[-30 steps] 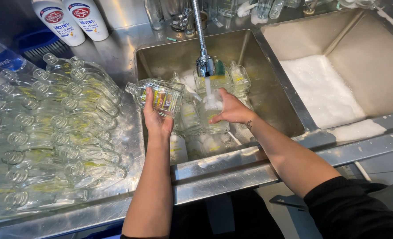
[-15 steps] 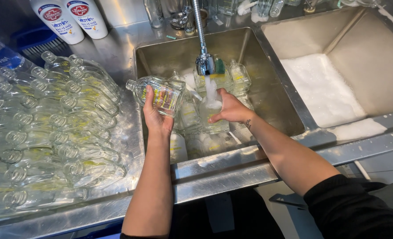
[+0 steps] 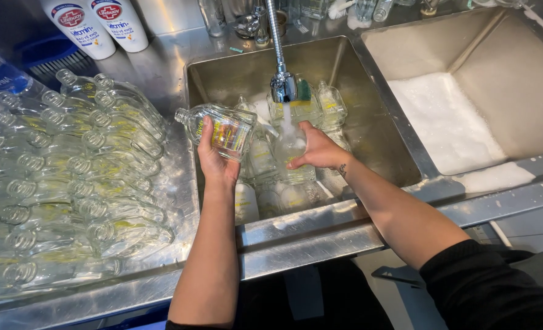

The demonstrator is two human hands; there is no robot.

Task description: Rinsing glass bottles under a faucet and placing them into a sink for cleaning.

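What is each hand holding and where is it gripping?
Left hand grips a clear glass bottle around its body; right hand holds another bottle by its body under the tap.

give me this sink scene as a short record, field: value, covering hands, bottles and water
left hand: holds a clear glass bottle on its side above the sink's left edge
right hand: holds a second clear bottle under the tap
tap: running, the stream falls onto the second bottle
sink: steel basin, more bottles lying in it
drainboard: left of the sink, rows of washed bottles lying on their sides
right basin: holds white foam
back ledge: two white soap bottles
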